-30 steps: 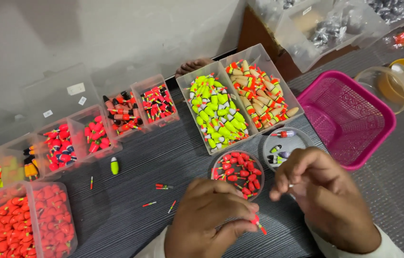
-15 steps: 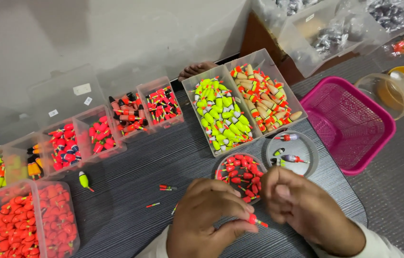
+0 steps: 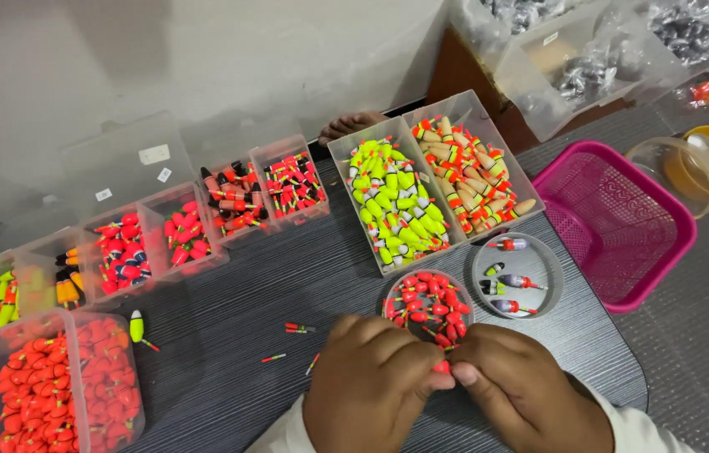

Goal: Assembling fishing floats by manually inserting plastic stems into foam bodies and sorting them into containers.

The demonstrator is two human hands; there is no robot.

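Observation:
My left hand [image 3: 371,382] and my right hand [image 3: 522,390] meet at the near edge of the dark table [image 3: 237,294]. Their fingertips pinch one small red-orange fishing float [image 3: 441,367] between them. Just beyond the fingers stands a round clear dish [image 3: 426,305] full of red floats. To its right a second round dish [image 3: 517,274] holds a few dark and yellow floats with red tips.
A two-part clear box holds yellow-green floats [image 3: 396,201] and tan-and-orange floats [image 3: 467,172]. Several small boxes of red floats [image 3: 186,231] line the left. A pink basket [image 3: 618,222] stands right. Loose stems [image 3: 297,328] and a yellow float [image 3: 138,325] lie on the table.
My two hands have come together over the small float; the right hand moved left to meet the left. The view shifted slightly.

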